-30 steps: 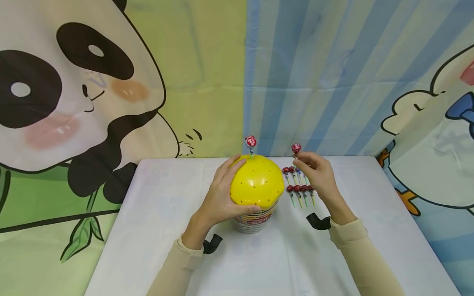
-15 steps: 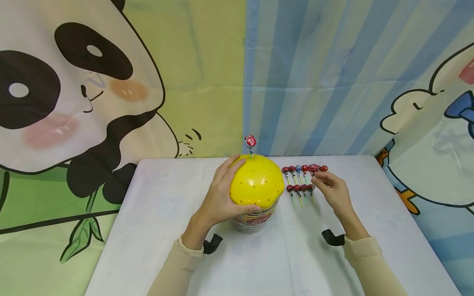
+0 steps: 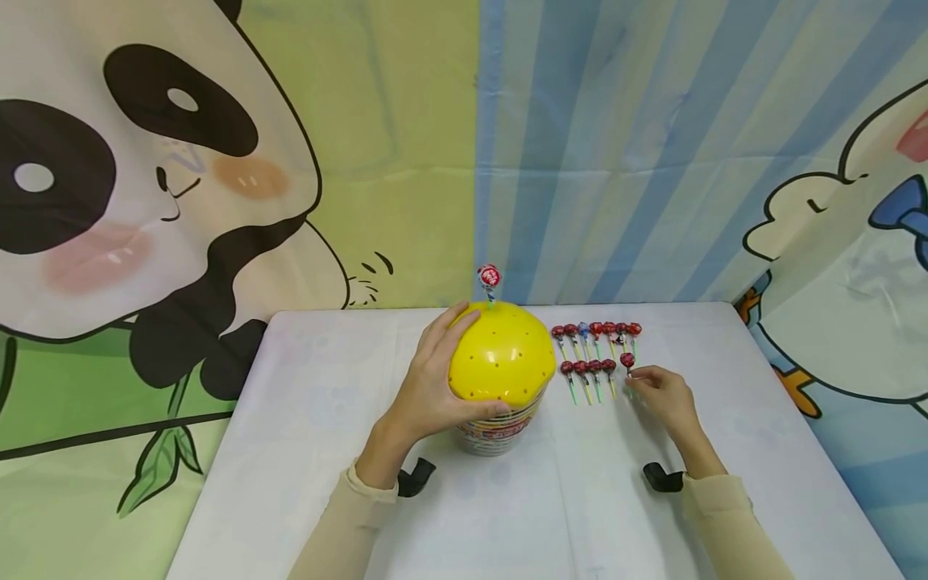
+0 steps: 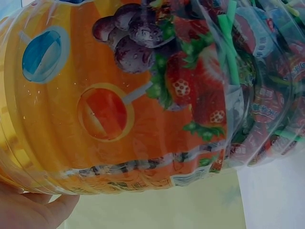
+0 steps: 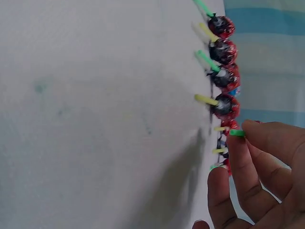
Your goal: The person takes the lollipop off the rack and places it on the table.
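Observation:
In the head view, my left hand (image 3: 438,387) holds the dome-shaped, dotted yellow lid (image 3: 500,354) of a clear jar (image 3: 487,441), fingers round its far side and thumb across the near side. The left wrist view shows the jar's fruit-printed label (image 4: 143,95) and wrapped candies inside. One lollipop (image 3: 489,276) stands upright in the top of the lid. My right hand (image 3: 665,396) pinches a red-wrapped lollipop (image 3: 627,360) by its stick, at the right end of the front row. In the right wrist view, the green stick (image 5: 237,133) pokes out between thumb and forefinger.
Two rows of lollipops lie on the white table (image 3: 565,499) right of the jar: a back row (image 3: 596,329), mostly red with one blue, and a front row (image 3: 594,367). A cartoon-printed cloth (image 3: 580,161) hangs behind the table's far edge.
My right hand has carried its lollipop rightward and down, from above the back row near the jar to the front row's right end. The left hand still holds the lid.

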`<action>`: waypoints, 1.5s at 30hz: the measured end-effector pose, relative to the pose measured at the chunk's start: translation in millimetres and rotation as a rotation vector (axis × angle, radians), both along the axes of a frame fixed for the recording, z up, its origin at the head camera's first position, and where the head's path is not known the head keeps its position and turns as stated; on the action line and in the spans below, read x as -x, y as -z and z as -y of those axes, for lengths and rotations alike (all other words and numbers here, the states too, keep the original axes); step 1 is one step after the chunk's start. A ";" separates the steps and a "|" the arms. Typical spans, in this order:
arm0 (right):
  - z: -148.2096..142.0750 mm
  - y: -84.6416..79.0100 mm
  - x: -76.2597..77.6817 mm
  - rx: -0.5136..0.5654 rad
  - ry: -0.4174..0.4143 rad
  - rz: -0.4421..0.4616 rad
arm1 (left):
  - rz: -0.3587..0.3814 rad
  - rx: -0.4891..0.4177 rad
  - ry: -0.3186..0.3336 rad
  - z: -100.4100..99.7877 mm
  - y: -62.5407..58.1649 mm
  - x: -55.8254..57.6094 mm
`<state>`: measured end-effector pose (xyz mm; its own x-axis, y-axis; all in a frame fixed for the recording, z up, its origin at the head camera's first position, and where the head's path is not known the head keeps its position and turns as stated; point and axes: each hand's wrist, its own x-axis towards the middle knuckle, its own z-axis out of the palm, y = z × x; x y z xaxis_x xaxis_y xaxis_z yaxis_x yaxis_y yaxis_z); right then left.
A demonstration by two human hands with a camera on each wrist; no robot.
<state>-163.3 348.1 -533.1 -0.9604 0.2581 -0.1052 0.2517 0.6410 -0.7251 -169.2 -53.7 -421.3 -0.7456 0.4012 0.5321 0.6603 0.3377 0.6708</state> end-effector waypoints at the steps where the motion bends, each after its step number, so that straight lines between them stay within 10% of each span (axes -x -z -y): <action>1: -1.5 2.1 0.5 -0.012 0.000 0.016 | 0.000 0.001 0.000 -0.1 0.1 0.0; 45: -5.4 13.3 3.7 -0.095 -0.020 -0.005 | 0.013 0.001 -0.002 0.6 0.9 0.1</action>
<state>-167.0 353.6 -546.4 -0.9658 0.2478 -0.0760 0.2347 0.7117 -0.6621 -169.4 -54.2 -422.2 -0.7532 0.4006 0.5217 0.6509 0.3395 0.6790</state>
